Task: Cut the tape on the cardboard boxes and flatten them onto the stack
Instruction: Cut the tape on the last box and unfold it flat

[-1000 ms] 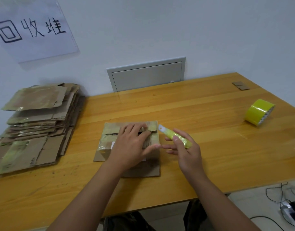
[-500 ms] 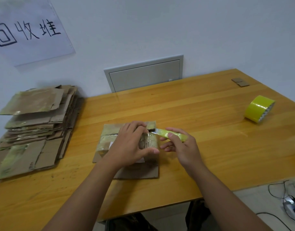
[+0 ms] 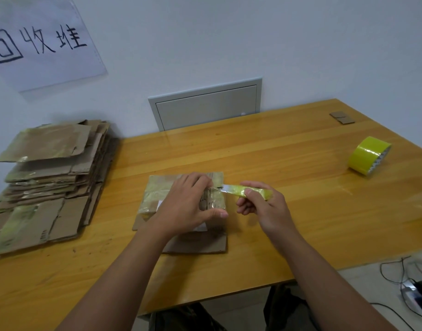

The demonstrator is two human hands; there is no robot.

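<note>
Box (image 3: 157, 194) at table (image 3: 288, 211) ctr, L hand (image 3: 188, 206) on top. Knife (image 3: 243, 190) in R hand (image 3: 262, 206) at box's 3 o'clock, tip touching box edge. Flat stack (image 3: 50, 175) at 9, tape roll (image 3: 368, 155) at 2, cardboard scrap (image 3: 341, 117) far 1, wall panel (image 3: 205, 105) behind at 12.

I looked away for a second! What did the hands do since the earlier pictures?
The right hand brought the yellow knife leftward until its blade tip reached the taped edge of the cardboard box. The left hand curled tighter on the box. The roll of tape and the stack stayed put.
</note>
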